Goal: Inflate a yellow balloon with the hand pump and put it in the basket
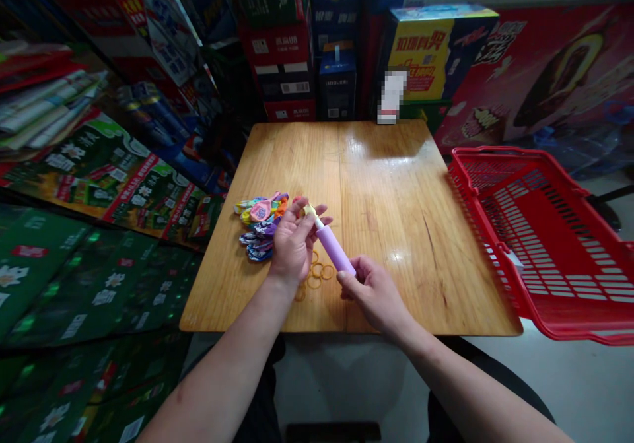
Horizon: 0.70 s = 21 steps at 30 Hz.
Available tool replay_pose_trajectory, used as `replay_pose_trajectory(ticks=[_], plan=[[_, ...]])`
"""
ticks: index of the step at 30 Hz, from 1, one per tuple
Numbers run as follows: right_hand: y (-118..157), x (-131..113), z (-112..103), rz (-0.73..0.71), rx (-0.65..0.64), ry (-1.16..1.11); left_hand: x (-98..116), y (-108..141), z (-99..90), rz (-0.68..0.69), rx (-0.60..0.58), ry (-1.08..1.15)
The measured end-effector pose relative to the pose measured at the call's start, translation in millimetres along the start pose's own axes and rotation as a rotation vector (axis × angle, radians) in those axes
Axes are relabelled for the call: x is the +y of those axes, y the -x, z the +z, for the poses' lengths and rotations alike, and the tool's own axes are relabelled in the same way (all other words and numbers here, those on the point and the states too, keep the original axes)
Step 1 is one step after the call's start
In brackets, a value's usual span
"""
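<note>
A light purple hand pump [336, 250] is held at a slant over the wooden table [381, 185]. Around its lower end my right hand [369, 291] is closed. My left hand [296, 241] pinches a small yellow balloon [310, 210] at the pump's white nozzle [318, 221]. How far the balloon's neck sits over the nozzle is hard to see behind the fingers. Just left of that hand lies a pile of colourful uninflated balloons [261, 210]. Several tan rubber bands [315, 276] are scattered on the tabletop beneath the pump, some partly hidden by my left hand.
A red plastic basket [532, 317] stands along the table's right edge. Stacked green cartons [44, 258] rise on the left. Boxes [282, 50] line the far side, with a yellow and blue carton [421, 50] at the back right.
</note>
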State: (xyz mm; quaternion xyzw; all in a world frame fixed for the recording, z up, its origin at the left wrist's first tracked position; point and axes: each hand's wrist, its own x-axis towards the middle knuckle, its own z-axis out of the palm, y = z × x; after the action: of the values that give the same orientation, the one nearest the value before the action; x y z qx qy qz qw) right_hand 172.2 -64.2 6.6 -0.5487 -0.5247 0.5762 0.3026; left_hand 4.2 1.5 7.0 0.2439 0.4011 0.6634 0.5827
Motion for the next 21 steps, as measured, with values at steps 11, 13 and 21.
replay_pose_trajectory(ticks=[11, 13, 21], plan=[[-1.5, 2.7, -6.9, 0.14, -0.046, -0.062, -8.6, 1.0, -12.4, -0.211, 0.12, -0.15], [-1.6, 2.3, -8.7, 0.151, -0.039, -0.057, -6.1, 1.3, -15.3, -0.109, 0.143, -0.316], [3.0, 0.8, -14.5, 0.147, -0.061, -0.051, -5.7, 9.7, -21.6, -0.332, 0.084, -0.157]])
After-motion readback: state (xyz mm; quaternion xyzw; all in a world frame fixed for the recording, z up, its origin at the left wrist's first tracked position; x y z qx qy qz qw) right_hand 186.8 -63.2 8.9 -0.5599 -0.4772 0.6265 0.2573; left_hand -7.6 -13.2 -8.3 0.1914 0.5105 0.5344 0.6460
